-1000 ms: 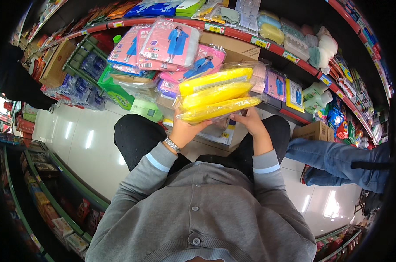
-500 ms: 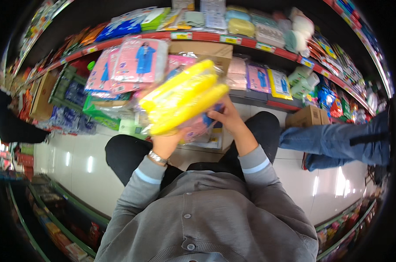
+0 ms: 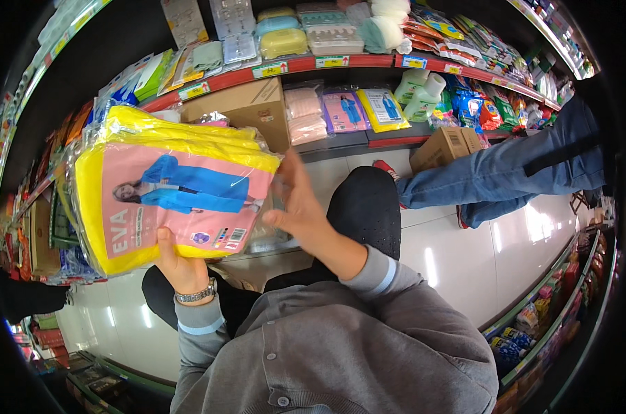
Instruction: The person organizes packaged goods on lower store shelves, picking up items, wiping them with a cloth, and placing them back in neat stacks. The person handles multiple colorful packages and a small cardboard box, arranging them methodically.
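My left hand (image 3: 182, 272) grips a stack of yellow packaged raincoats (image 3: 189, 186) by its near edge, the thumb lying on top. Each pack is in clear plastic; the top one bears a pink card picturing a person in a long blue coat. The stack is held tilted, above my left knee and in front of the lower shelf. At its right edge is my right hand (image 3: 301, 207), a little blurred, with thumb and fingers apart. Whether its fingertips touch the plastic, I cannot tell. The fingers under the stack are hidden.
Behind the stack is a cardboard carton (image 3: 258, 110). Pink wrapped bundles (image 3: 305, 114), a purple packet (image 3: 344, 112) and a yellow packet (image 3: 384, 114) line the lower shelf, under a red shelf edge (image 3: 361, 62). To the right, a person in jeans (image 3: 492, 165) stands near a floor box (image 3: 443, 146).
The yellow packs have moved left and turned, so the pink card now faces up. My right hand has come away from its hold on them. The view has swung right.
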### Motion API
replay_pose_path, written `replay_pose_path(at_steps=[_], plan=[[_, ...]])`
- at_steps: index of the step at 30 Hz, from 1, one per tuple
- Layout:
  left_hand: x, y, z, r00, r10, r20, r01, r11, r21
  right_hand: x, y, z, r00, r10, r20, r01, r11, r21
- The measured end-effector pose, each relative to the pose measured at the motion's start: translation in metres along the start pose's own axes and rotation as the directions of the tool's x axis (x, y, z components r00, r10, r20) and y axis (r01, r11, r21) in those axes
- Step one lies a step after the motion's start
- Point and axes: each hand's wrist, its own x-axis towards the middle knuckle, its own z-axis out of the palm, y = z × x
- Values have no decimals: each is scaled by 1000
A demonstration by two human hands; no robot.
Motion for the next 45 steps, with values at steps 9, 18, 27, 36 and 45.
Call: replay_pose_path(at_steps=[9, 18, 27, 36, 45], plan=[[-38, -51, 79, 913, -366, 178, 385, 919, -85, -12, -6, -55, 925, 380, 21, -327, 765, 555], [-51, -140, 158, 608, -756, 242, 792, 596, -128, -27, -32, -152, 817, 412, -405, -207, 864, 460], [-23, -175, 161, 510, -795, 330, 777, 590, 220, -23, -10, -221, 723, 433, -539, -89, 831, 550], [-15, -147, 102, 719, -550, 425, 249, 775, 581, 9, 7, -316, 569, 395, -721, 89, 842, 532], [-30, -129, 59, 336, -744, 577, 78, 633, 770, 122, 120, -465, 530, 383, -756, 57, 874, 482]])
